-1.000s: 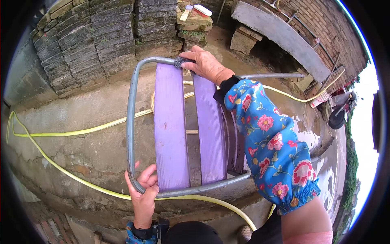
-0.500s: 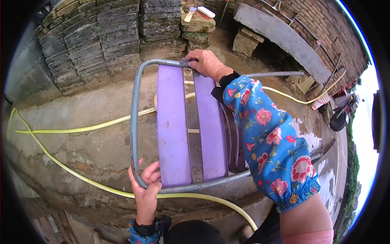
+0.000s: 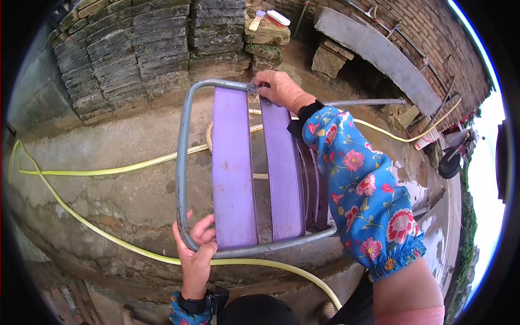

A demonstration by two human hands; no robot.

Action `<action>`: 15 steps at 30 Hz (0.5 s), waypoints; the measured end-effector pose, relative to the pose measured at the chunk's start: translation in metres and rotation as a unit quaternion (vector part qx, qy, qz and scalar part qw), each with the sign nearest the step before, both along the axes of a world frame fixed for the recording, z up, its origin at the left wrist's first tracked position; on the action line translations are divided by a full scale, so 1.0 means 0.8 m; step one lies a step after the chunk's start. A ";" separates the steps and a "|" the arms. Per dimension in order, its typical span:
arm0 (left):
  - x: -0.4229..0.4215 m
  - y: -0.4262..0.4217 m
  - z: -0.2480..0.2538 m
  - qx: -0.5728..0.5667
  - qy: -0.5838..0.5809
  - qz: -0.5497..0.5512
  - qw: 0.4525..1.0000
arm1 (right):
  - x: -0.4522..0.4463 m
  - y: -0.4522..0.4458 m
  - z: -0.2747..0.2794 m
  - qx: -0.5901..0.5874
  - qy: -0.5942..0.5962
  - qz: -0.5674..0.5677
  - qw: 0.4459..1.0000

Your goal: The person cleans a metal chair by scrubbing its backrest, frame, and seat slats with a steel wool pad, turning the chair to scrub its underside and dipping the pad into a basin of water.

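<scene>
A chair with a grey metal tube frame (image 3: 181,143) and purple plastic slats (image 3: 234,168) is tilted before me. My left hand (image 3: 196,252) is closed around the frame's lower left corner, thumb on the near side. At the upper tube, my right hand (image 3: 283,89) pinches a grey scouring pad (image 3: 252,89) against the metal, close to the slats' top ends. The pad is mostly covered by the fingers. A blue flowered sleeve (image 3: 363,184) covers my right forearm and hides part of the chair's right side.
A yellow hose (image 3: 122,247) loops over the concrete floor (image 3: 135,200) and behind the chair. Stacked slabs (image 3: 157,49) stand along the back. Two brushes, one with a white back (image 3: 278,18), lie on a stone pile (image 3: 268,36). A curved concrete slab (image 3: 379,51) rests at back right.
My right hand has slid a little to the right along the upper tube with the scouring pad. The left hand keeps its hold, and the view has shifted slightly.
</scene>
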State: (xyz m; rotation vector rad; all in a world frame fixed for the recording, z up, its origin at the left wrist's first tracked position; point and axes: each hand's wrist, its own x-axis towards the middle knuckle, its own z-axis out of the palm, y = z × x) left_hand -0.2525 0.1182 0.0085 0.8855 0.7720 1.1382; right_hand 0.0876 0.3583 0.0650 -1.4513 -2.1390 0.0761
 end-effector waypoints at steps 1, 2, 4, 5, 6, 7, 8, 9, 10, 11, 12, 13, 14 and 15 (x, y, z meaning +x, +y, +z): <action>-0.003 -0.001 -0.003 0.001 -0.003 -0.002 1.000 | 0.028 -0.012 -0.007 -0.027 -0.004 -0.039 0.999; -0.006 -0.001 -0.005 -0.002 -0.007 -0.001 1.000 | 0.064 -0.023 -0.017 -0.051 -0.022 -0.080 0.995; -0.010 0.003 -0.008 -0.028 -0.012 0.021 0.999 | 0.121 -0.045 -0.026 -0.093 -0.060 -0.143 0.984; -0.011 0.004 -0.008 -0.028 -0.012 0.024 0.999 | 0.122 -0.047 -0.023 -0.086 -0.065 -0.141 0.984; -0.012 0.004 -0.010 -0.029 -0.011 0.024 0.999 | 0.121 -0.048 -0.024 -0.080 -0.067 -0.140 0.985; -0.013 0.003 -0.012 -0.025 -0.010 0.022 0.999 | 0.116 -0.040 -0.028 -0.085 -0.037 -0.116 0.989; -0.012 0.004 -0.013 -0.020 -0.007 0.016 1.000 | 0.091 -0.031 -0.022 -0.089 -0.006 -0.095 0.991; -0.009 0.005 -0.010 -0.021 -0.004 0.011 1.000 | 0.058 -0.018 -0.017 -0.058 -0.001 -0.058 0.997; -0.006 0.005 -0.003 -0.030 0.005 0.024 0.999 | 0.031 -0.007 -0.015 -0.029 0.004 -0.021 0.999; -0.003 0.002 -0.001 -0.043 0.014 0.036 0.998 | 0.024 0.002 -0.017 -0.007 -0.011 -0.012 1.000; -0.002 -0.001 -0.002 -0.047 0.017 0.031 0.998 | 0.023 0.006 -0.016 0.016 -0.026 -0.002 1.000; -0.002 0.000 -0.002 -0.043 0.014 0.033 0.998 | 0.028 -0.003 -0.014 -0.022 -0.020 -0.037 0.999; -0.002 0.001 -0.003 -0.039 0.009 0.038 0.998 | 0.045 -0.005 -0.015 -0.023 -0.022 -0.034 0.999; -0.003 0.001 -0.005 -0.042 0.007 0.040 0.998 | 0.076 -0.011 -0.025 -0.035 -0.007 -0.052 0.998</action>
